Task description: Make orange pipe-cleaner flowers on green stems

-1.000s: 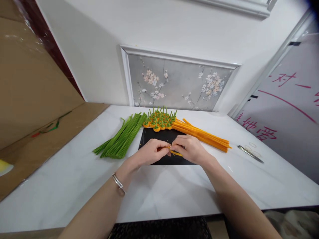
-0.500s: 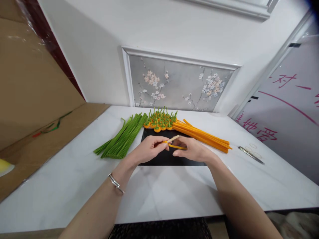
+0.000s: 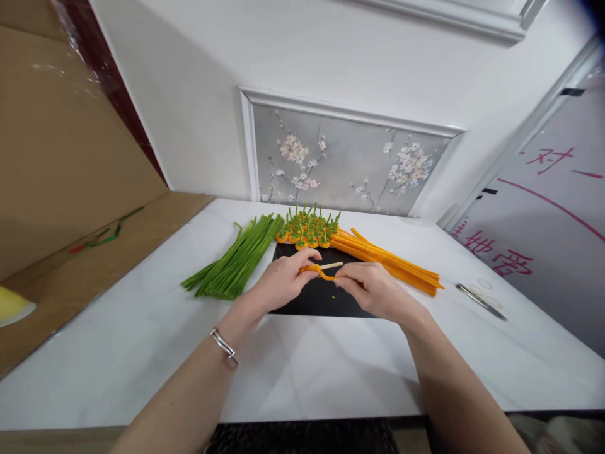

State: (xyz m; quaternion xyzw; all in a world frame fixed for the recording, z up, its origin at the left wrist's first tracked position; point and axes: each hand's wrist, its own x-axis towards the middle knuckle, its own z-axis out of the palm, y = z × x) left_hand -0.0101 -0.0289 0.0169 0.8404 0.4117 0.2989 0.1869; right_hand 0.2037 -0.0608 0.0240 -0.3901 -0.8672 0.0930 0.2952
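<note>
Over the black mat (image 3: 316,301), my left hand (image 3: 283,280) is closed round a thin pale wooden stick (image 3: 333,265) and part of an orange pipe cleaner (image 3: 326,275). Some orange pipe cleaner appears coiled at the stick, partly hidden by my left fingers. The thumb and fingers of my right hand (image 3: 373,287) pinch the free end of the same pipe cleaner, which runs in a short curve between both hands. The stick's tip points toward my right hand without being gripped by it.
Behind the mat stand several small orange pumpkin-like pieces with green stems (image 3: 309,228). Green pipe cleaners (image 3: 236,261) lie to the left, orange pipe cleaners (image 3: 387,260) to the right. A slim metal tool (image 3: 481,301) lies farther right near some thin rings (image 3: 484,284). A wall (image 3: 198,113) rises behind.
My right hand has closed from a looser pose into a pinch on the pipe cleaner's end. The stick has tilted flatter, and a small orange bit now shows on the mat. The view has shifted slightly.
</note>
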